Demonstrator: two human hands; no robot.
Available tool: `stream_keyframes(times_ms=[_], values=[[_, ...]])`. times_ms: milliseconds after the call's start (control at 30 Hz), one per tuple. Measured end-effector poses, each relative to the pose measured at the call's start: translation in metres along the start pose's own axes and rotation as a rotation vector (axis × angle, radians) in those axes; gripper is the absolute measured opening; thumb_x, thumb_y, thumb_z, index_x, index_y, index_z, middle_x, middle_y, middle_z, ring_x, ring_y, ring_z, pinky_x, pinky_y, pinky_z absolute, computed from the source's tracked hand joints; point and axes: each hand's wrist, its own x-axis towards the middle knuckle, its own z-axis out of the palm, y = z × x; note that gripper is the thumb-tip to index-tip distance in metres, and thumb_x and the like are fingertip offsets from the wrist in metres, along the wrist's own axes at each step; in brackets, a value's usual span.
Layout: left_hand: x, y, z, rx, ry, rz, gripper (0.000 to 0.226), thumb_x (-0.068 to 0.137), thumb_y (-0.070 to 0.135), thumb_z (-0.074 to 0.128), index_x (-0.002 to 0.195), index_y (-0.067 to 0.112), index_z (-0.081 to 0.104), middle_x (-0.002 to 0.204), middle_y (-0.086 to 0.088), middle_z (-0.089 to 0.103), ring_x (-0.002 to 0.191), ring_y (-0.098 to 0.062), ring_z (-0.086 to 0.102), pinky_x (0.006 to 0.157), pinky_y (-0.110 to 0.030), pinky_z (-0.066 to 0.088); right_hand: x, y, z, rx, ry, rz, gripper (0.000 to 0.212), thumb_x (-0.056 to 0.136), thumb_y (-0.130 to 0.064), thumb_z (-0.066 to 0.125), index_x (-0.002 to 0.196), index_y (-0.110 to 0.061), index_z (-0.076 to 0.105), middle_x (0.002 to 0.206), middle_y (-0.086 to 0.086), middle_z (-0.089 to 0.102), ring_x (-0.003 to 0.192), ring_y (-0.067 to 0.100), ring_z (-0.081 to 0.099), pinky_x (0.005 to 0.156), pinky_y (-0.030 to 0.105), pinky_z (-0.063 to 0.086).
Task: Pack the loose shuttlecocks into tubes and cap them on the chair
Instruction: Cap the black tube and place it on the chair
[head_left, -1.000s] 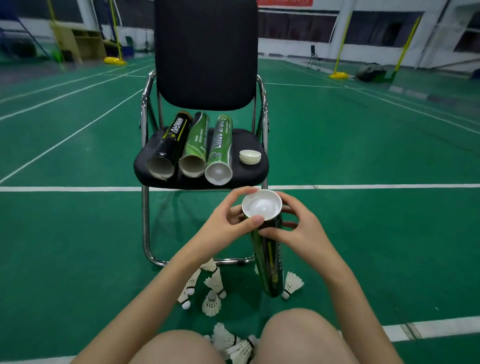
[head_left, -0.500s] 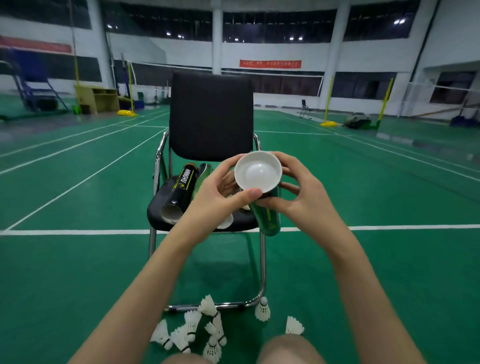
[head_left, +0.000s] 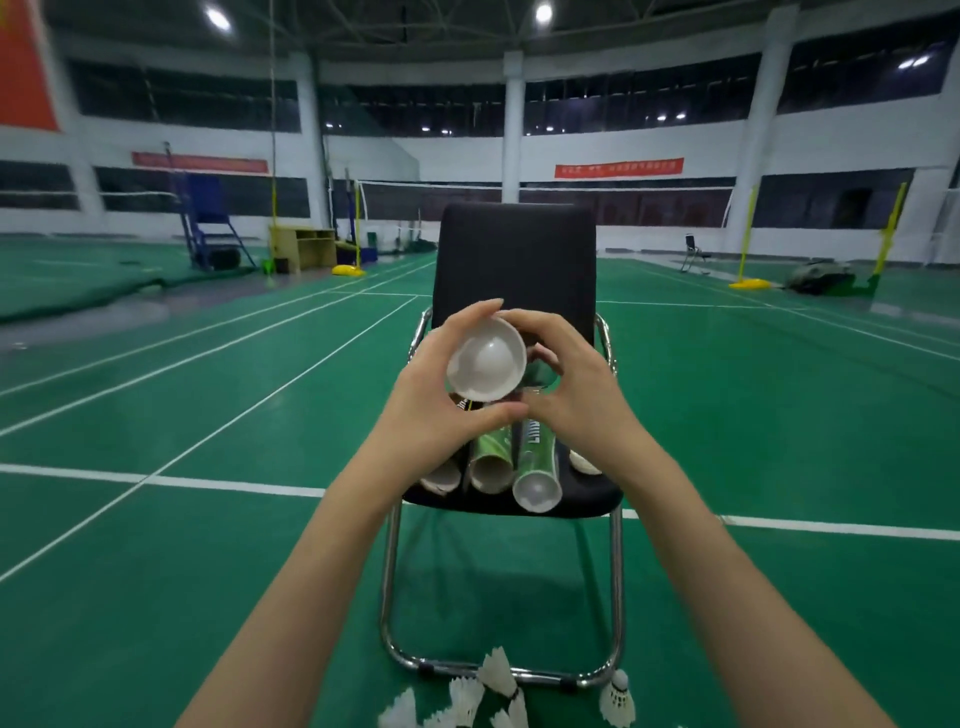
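Both hands hold one capped tube over the black chair (head_left: 587, 499). Its white cap (head_left: 485, 359) faces me and hides most of the tube body. My left hand (head_left: 441, 395) wraps the cap's left rim, and my right hand (head_left: 566, 384) grips the tube from the right. Three tubes lie side by side on the seat: a left one (head_left: 441, 475) mostly hidden by my wrist, an open green one (head_left: 491, 462), and a green one with a white cap (head_left: 537, 475). A stack of white caps (head_left: 584, 461) peeks out under my right wrist. Several loose shuttlecocks (head_left: 496, 675) lie on the floor.
The chair has chrome legs (head_left: 615, 597) on a green court floor with white lines (head_left: 234, 486). Net posts with yellow bases (head_left: 349, 269) and a blue umpire chair (head_left: 205, 228) stand far behind. A bag (head_left: 818, 275) lies at the far right.
My hands raised the capped tube from the floor to above the chair seat. The view tilted up, so the shuttlecocks slid to the bottom edge.
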Motion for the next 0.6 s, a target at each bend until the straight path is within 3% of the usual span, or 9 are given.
stream_keyframes(times_ms=[67, 167, 300, 433, 600], values=[[0.002, -0.014, -0.007, 0.074, 0.084, 0.022, 0.068, 0.068, 0.025, 0.078, 0.129, 0.033, 0.048, 0.127, 0.014, 0.053, 0.118, -0.005, 0.048, 0.095, -0.042, 0.048, 0.010, 0.007, 0.017, -0.005, -0.014, -0.004, 0.064, 0.068, 0.000, 0.073, 0.125, -0.018, 0.051, 0.122, -0.004, 0.054, 0.110, 0.007, 0.052, 0.096, 0.028, 0.044], [0.002, -0.039, -0.015, 0.116, 0.157, -0.010, 0.064, 0.067, 0.023, 0.076, 0.125, 0.032, 0.051, 0.124, 0.012, 0.056, 0.117, -0.006, 0.050, 0.093, -0.041, 0.049, 0.019, 0.021, 0.036, -0.023, -0.074, -0.020, 0.071, 0.070, 0.001, 0.071, 0.131, -0.026, 0.045, 0.131, -0.006, 0.049, 0.120, 0.005, 0.046, 0.099, 0.023, 0.040], [-0.003, -0.075, -0.023, 0.191, 0.216, -0.028, 0.062, 0.065, 0.024, 0.078, 0.120, 0.036, 0.051, 0.121, 0.009, 0.056, 0.113, -0.007, 0.051, 0.093, -0.026, 0.045, 0.012, 0.049, 0.047, -0.065, -0.168, 0.063, 0.089, 0.071, -0.012, 0.077, 0.134, -0.048, 0.026, 0.136, -0.022, 0.035, 0.124, -0.004, 0.036, 0.097, 0.015, 0.035], [-0.011, -0.109, -0.021, 0.255, 0.232, -0.054, 0.064, 0.064, 0.012, 0.079, 0.115, 0.039, 0.051, 0.119, -0.002, 0.055, 0.108, -0.012, 0.050, 0.088, -0.005, 0.034, -0.005, 0.084, 0.050, -0.046, -0.133, 0.188, 0.080, 0.072, -0.013, 0.077, 0.133, -0.042, 0.034, 0.129, -0.024, 0.039, 0.119, -0.004, 0.041, 0.097, 0.021, 0.037], [-0.025, -0.151, -0.010, 0.289, 0.243, -0.118, 0.065, 0.064, 0.004, 0.081, 0.112, 0.035, 0.052, 0.118, -0.007, 0.053, 0.106, -0.013, 0.049, 0.086, 0.000, 0.030, -0.019, 0.126, 0.065, -0.087, -0.214, 0.311, 0.071, 0.073, -0.014, 0.075, 0.133, -0.031, 0.041, 0.129, -0.019, 0.044, 0.119, 0.000, 0.042, 0.101, 0.027, 0.036]])
